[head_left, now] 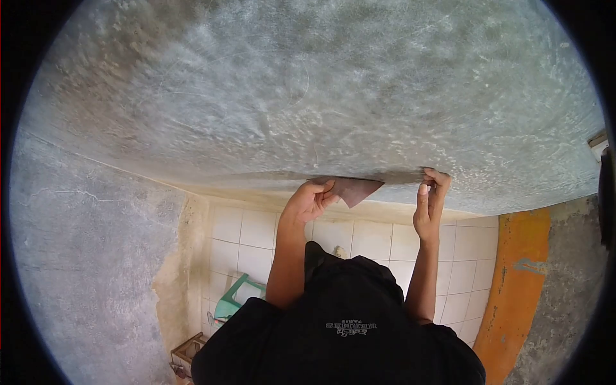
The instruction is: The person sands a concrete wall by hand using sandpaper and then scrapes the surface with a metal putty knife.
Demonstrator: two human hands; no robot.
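Observation:
A reddish-brown sheet, pointed at its free end, lies with one edge along the grey wall. My left hand pinches the sheet's left end between thumb and fingers. To the right, apart from the sheet, my right hand is raised with its fingertips at the wall surface. Its thumb stands away from the bent fingers, and nothing shows between them.
White floor tiles lie below. A green plastic chair stands at the lower left, near a wooden item. An orange painted strip runs down the right side. Another grey wall is at left.

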